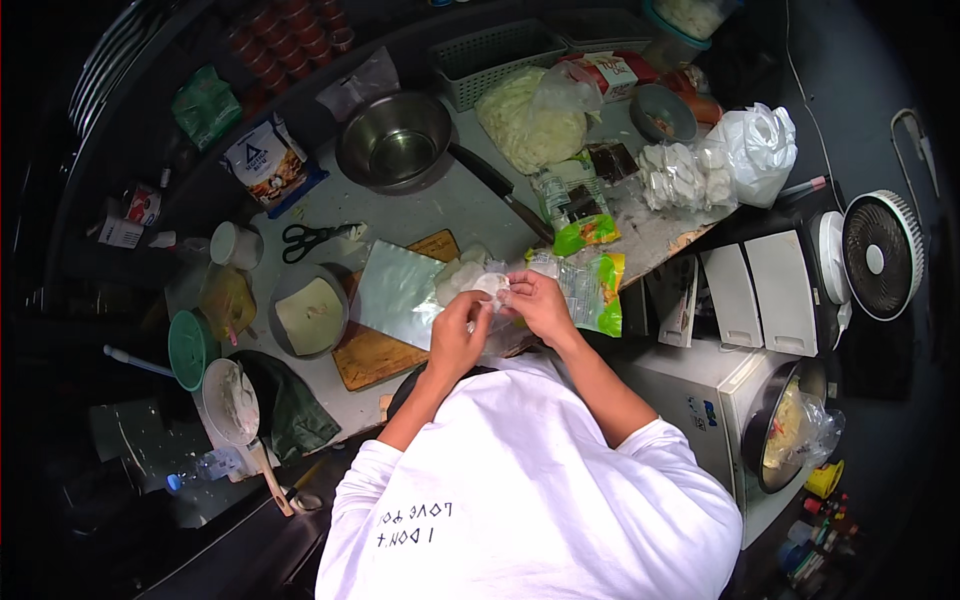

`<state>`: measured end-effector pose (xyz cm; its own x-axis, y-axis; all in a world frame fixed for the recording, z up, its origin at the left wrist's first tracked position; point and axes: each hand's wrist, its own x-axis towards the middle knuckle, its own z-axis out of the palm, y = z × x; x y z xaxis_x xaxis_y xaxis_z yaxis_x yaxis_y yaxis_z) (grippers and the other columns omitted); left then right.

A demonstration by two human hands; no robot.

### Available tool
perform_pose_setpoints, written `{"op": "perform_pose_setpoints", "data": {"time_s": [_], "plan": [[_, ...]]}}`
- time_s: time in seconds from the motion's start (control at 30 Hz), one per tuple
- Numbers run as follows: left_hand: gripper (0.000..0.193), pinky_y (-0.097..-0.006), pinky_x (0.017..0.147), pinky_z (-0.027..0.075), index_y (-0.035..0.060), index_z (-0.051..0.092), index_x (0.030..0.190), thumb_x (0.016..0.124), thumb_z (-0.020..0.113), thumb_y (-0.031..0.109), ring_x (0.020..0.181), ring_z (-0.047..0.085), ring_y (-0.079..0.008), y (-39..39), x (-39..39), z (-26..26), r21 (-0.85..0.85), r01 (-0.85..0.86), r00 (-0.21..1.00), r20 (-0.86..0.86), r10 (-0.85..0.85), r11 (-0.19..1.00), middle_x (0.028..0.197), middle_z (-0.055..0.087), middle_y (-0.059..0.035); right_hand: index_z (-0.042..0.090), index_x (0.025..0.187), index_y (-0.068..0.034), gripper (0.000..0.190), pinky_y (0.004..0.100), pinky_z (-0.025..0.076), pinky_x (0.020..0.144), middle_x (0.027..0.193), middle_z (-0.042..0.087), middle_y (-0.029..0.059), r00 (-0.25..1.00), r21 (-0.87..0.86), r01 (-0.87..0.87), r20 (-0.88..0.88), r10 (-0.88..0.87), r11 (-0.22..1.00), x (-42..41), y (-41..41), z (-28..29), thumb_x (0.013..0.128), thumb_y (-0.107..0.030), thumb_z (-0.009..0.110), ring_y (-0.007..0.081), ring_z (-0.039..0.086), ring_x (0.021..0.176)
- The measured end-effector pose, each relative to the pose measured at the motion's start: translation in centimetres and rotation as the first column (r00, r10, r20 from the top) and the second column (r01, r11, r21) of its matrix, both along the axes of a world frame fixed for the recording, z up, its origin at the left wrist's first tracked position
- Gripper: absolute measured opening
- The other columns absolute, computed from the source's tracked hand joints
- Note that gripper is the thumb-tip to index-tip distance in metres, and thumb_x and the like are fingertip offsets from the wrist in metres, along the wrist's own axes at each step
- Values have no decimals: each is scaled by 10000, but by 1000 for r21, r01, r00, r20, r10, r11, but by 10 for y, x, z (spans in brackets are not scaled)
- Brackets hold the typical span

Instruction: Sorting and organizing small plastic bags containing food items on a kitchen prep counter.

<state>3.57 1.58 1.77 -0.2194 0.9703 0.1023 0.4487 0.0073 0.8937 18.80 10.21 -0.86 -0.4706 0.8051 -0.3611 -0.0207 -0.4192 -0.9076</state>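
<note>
My left hand (459, 334) and my right hand (541, 306) meet at the table's front edge, both pinching a small, round, whitish piece (492, 285) with their fingertips. Whether it is food or plastic wrap is hard to tell. Just behind it lies a clump of pale pieces in clear plastic (465, 271). A silvery plastic sheet or bag (397, 292) rests on a wooden cutting board (375, 360) beside my left hand. Beyond my right hand is an opened clear and green food package (609, 292).
A large knife (517, 204), a steel bowl (395, 142) and black-handled scissors (304, 240) lie farther back. On the left are a grey bowl (309, 352) and a frying pan (231, 401). Bagged shredded vegetables (525, 124) and bagged white pieces (679, 178) stand back right.
</note>
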Motion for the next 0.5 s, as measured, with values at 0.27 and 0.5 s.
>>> {"op": "perform_pose_setpoints", "data": {"time_s": [0.27, 0.5], "plan": [[246, -348, 648, 515, 0, 619, 1081, 837, 653, 7, 736, 653, -261, 3, 2, 9, 124, 89, 994, -82, -79, 988, 860, 643, -157, 549, 1186, 18, 372, 324, 522, 841, 1085, 652, 98, 990, 41, -42, -133, 47, 998, -28, -8, -21, 819, 69, 579, 201, 649, 952], [251, -332, 696, 528, 5, 611, 1087, 839, 650, 7, 778, 669, -240, 1, -4, -2, 33, 104, 995, 4, -104, 994, 907, 667, -146, 557, 1262, -24, 495, 452, 415, 1020, 1159, 613, 197, 803, 577, -553, 562, 199, 601, -16, 3, -19, 771, -13, 621, 420, 555, 1116]]}}
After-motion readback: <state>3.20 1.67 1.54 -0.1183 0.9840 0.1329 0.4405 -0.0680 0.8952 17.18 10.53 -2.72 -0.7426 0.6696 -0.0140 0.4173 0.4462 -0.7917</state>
